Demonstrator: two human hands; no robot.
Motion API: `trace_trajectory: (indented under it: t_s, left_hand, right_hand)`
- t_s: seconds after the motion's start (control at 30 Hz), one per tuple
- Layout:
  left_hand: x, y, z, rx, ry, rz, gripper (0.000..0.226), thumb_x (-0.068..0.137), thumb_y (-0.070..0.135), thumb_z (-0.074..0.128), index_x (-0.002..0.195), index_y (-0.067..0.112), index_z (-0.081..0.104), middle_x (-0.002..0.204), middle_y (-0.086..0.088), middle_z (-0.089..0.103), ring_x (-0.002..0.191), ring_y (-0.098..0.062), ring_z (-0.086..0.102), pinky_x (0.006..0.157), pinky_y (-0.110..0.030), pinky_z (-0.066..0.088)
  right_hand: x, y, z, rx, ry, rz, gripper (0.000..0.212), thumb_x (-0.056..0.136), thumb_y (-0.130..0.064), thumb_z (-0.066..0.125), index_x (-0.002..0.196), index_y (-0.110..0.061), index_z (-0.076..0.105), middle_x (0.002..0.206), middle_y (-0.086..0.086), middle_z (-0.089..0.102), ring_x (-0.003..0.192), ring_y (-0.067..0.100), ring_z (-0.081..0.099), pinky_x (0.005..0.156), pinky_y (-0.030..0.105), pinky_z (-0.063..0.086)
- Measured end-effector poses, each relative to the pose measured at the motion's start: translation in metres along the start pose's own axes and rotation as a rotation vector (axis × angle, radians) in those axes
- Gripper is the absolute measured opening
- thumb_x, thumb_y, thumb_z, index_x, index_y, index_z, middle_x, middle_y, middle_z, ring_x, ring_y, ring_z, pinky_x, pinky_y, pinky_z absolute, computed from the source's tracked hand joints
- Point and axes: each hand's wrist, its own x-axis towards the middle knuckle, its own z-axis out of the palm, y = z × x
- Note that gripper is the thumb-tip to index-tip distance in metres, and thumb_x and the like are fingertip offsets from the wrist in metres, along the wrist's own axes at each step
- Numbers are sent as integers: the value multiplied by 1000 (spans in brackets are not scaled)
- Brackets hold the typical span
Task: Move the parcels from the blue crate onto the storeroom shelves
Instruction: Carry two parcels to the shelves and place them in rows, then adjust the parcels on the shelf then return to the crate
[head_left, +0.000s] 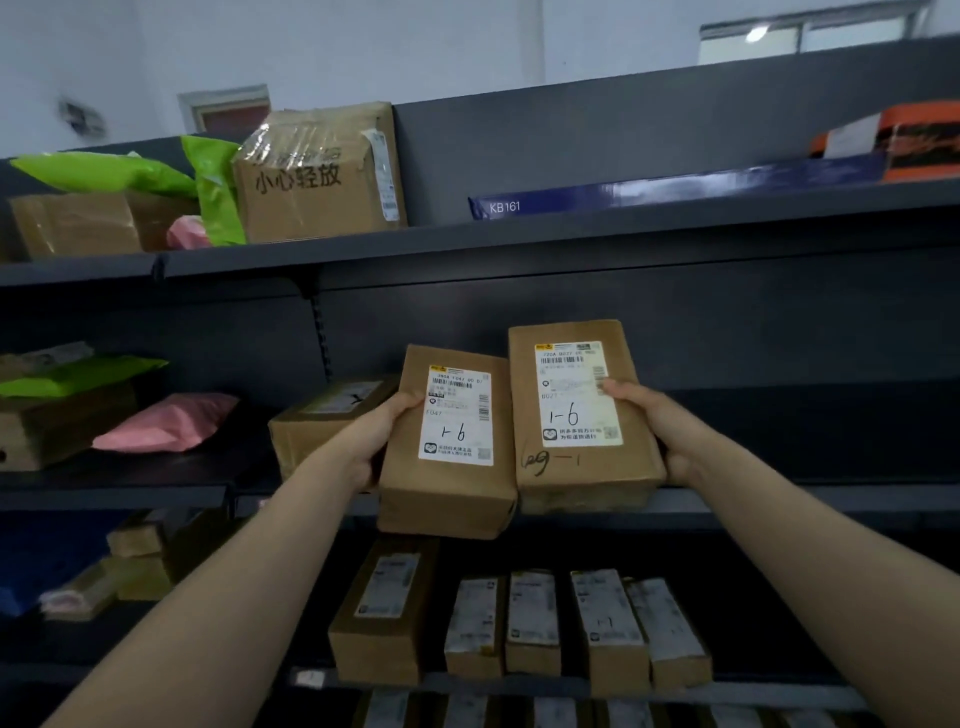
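Head view only. Centre of the frame: a brown left parcel (447, 447) gripped by its left edge in the left hand (382, 431), thumb laid over the front face. Just right of it, a taller right parcel (576, 410) clamped by its right edge in the right hand (654, 421), thumb pressed on the white label.

Both held upright, labels toward the camera, inner edges touching. Probably done so as to read the handwritten "1-6" on each and match the pair to a slot.

Both raised in front of the middle shelf (779, 499). Bottom of the right parcel level with the shelf lip; cannot tell whether resting on it. Left parcel hanging lower, overlapping the lip.

Likely bound for that shelf, right of the cardboard box (311, 421) at centre left.

Lower centre: a row of small boxes (571, 623) stood on end, labels outward, apparently for the same quick reading.

Blue crate nowhere in frame.
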Motion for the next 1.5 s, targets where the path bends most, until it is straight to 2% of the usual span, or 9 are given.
trace_trajectory:
  t_s: [0.23,0.4,0.53,0.63,0.8,1.0,1.2,1.33,1.5]
  left_hand:
    - [26,13,-10,-19,16,-52,33,85,44,65,96,13,64,67,-8,74,74,-27,68,63,-36,53]
    - [43,17,-8,26,29,-119,40,87,48,62,105,13,65,85,-11,72,77,-27,67,68,-36,53]
    - [48,15,-9,65,42,-138,43,87,46,62,115,13,61,99,-14,71,86,-28,66,87,-43,52]
    - [45,19,-8,71,2,-77,41,87,36,65,120,11,59,100,-13,70,86,-26,66,70,-35,54]
    - [43,20,-9,594,54,235,46,81,26,72,124,22,58,129,-6,55,109,-22,54,86,-31,46]
    - [30,26,-10,1003,-283,184,73,75,33,78,139,33,42,149,4,30,136,-19,29,102,-25,26]
    - [34,22,-5,1214,-182,302,67,79,25,74,138,29,43,144,1,40,124,-19,44,96,-27,39]
    - [17,30,22,1249,-153,520,62,83,25,70,138,28,44,147,2,40,131,-19,41,104,-32,35]
    - [-21,46,86,1478,-157,910,49,90,28,59,137,27,44,131,-1,49,119,-21,46,108,-40,31]
  right_hand:
    - [19,-1,12,-95,78,116,47,76,-46,75,113,-18,68,103,10,74,101,33,68,99,56,45]
    - [35,0,10,-162,101,182,54,71,-49,78,114,-17,69,108,12,73,107,36,66,106,60,35]
    - [45,-1,13,-146,140,243,49,74,-48,77,111,-17,70,105,13,73,105,35,66,103,61,38]
    - [52,-9,19,-165,176,246,32,88,-38,67,109,-14,66,98,14,71,92,33,66,99,60,42]
    - [60,-11,27,-225,199,220,18,97,-31,55,93,-13,59,88,12,66,78,30,62,94,61,44]
    - [58,-10,37,-191,230,187,23,99,-30,52,89,-10,58,79,11,65,65,25,61,58,41,50]
    - [46,-6,40,-161,243,44,31,97,-35,57,114,-9,63,92,7,69,76,21,66,58,31,50]
    - [26,-12,49,-484,356,-203,53,94,-32,61,139,-8,45,121,2,58,95,15,58,72,24,46]
    - [-29,-25,54,-1338,365,-326,50,91,-38,59,135,-17,46,132,10,50,123,32,42,97,43,44]
